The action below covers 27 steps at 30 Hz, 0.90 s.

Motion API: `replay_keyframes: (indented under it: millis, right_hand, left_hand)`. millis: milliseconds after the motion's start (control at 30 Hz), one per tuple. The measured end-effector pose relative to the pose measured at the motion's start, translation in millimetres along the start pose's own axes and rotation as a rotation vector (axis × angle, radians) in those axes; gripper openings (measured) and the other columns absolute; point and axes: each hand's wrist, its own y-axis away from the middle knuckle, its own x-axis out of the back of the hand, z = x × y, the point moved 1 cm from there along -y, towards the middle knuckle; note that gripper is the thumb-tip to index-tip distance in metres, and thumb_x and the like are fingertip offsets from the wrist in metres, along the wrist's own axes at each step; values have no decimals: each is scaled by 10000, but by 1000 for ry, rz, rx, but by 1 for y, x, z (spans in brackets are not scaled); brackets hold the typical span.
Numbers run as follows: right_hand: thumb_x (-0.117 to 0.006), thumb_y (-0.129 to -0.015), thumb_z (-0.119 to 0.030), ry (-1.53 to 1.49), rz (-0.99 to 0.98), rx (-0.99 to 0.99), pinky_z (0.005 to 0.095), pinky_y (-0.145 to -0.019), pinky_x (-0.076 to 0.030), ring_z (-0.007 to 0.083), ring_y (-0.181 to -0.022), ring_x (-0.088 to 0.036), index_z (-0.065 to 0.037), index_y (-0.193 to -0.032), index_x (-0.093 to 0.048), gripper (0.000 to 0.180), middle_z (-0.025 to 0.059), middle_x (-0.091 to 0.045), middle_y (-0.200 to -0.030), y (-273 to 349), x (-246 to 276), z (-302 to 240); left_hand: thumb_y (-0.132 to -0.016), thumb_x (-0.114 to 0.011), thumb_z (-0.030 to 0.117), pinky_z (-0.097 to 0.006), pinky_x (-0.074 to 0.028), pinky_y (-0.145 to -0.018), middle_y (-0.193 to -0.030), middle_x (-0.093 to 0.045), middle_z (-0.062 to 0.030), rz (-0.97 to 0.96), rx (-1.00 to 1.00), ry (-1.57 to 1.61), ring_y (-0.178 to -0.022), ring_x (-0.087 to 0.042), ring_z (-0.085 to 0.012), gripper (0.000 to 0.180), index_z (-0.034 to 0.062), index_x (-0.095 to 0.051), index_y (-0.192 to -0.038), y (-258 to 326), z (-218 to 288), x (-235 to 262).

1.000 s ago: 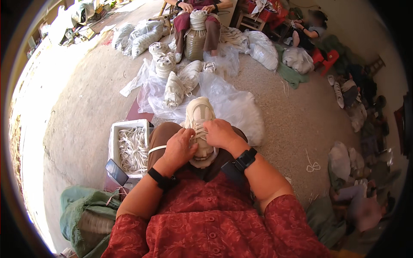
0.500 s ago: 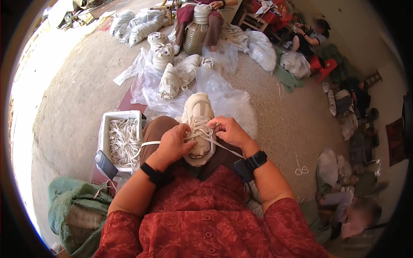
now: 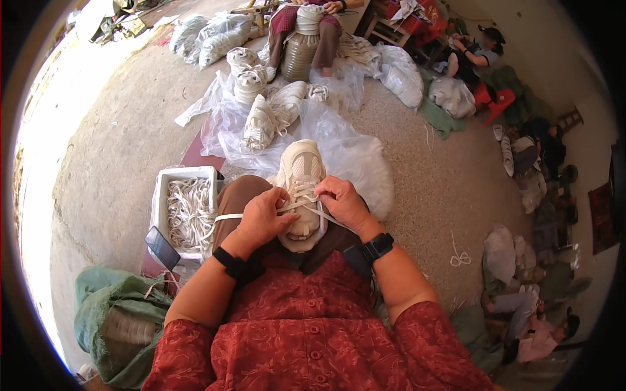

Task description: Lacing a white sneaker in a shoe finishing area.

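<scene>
Cream sneaker (image 3: 301, 186), braced on our lap for lacing; left hand (image 3: 264, 218) and right hand (image 3: 342, 202) each pinched on its lace (image 3: 228, 217); box of laces (image 3: 186, 212) beside us

Both hands, the left hand (image 3: 261, 218) and right hand (image 3: 342, 202), now draw the white lace (image 3: 228, 217) taut sideways across the cream sneaker (image 3: 301, 173), its loose end stretched left.

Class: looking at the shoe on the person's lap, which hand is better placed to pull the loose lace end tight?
Probably the left hand: the loose lace end trails out from under it, while the right hand pinches the lacing on the shoe.
</scene>
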Motion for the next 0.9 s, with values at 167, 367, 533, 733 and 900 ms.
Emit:
replay_keyframes:
  millis: [167,367,533,733,900]
  right_hand:
    - [-552,-714,11,572,290,123,401,-576,-464,318,-642,-553,-19,-816,-578,109,132,-531,-716,5,-11,-11]
    - [-531,-720,-1,366,272,-7,314,-561,-434,236,-605,-528,-2,-780,-573,74,97,-532,-695,7,-5,6]
    - [-543,-739,-25,-464,-80,-380,234,-584,-397,94,-602,-467,-16,-724,-575,37,-16,-512,-658,3,11,2]
    - [-596,-796,-83,-522,-222,-406,203,-549,-376,52,-584,-444,-31,-731,-563,90,-32,-506,-645,2,19,12]
    - [-603,-806,-74,-363,-112,-507,210,-526,-377,55,-570,-444,-23,-735,-551,102,-15,-500,-618,8,12,10]
  left_hand:
    - [-673,-754,197,-344,-482,-666,-799,-611,-144,23,2,-22,-734,-609,-264,373,5,-569,-933,3,-1,-1]
    - [-672,-752,210,-354,-476,-655,-786,-615,-146,47,-11,-8,-731,-610,-273,362,9,-575,-915,4,0,0]
    - [-672,-753,216,-354,-474,-655,-779,-616,-140,67,0,-27,-721,-609,-271,363,11,-575,-913,6,-2,-1]
    - [-675,-758,245,-358,-477,-649,-786,-622,-138,58,0,-29,-713,-611,-271,370,17,-589,-912,5,0,0]
    - [-726,-721,307,-386,-476,-595,-671,-626,-135,118,147,30,-650,-616,-312,299,22,-633,-744,1,1,2]
